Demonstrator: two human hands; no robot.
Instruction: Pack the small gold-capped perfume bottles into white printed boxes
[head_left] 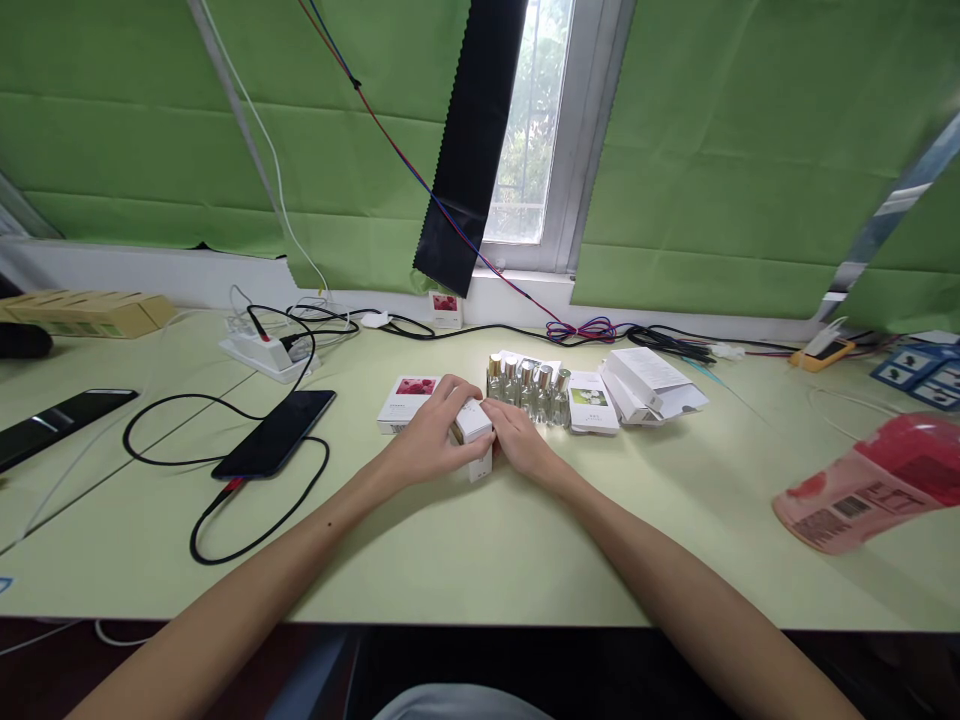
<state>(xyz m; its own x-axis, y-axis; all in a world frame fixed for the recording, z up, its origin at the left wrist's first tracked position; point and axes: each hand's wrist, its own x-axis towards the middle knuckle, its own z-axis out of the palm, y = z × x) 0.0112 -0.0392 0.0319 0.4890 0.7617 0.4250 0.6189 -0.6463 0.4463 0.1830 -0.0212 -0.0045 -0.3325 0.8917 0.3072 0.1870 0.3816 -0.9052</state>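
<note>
My left hand [435, 435] is closed round a small white box [474, 424], its fingers over the far side and the thumb at the near side. My right hand [521, 440] presses its fingertips against the right side of this box, and part of those fingers is hidden. Left of the box lies a white carton with a pink flower picture [409, 400], partly behind my left hand. Several clear glass bottles with metallic caps [536, 390] stand just beyond my right hand. Beside them is a flat white carton with a green picture [592, 402].
Opened white cartons and paper [649, 385] lie to the right of the bottles. A phone [276, 435] with a looping black cable and a power strip [266, 355] are on the left. A pink cup [862, 490] lies tilted at the right. Cables run along the wall.
</note>
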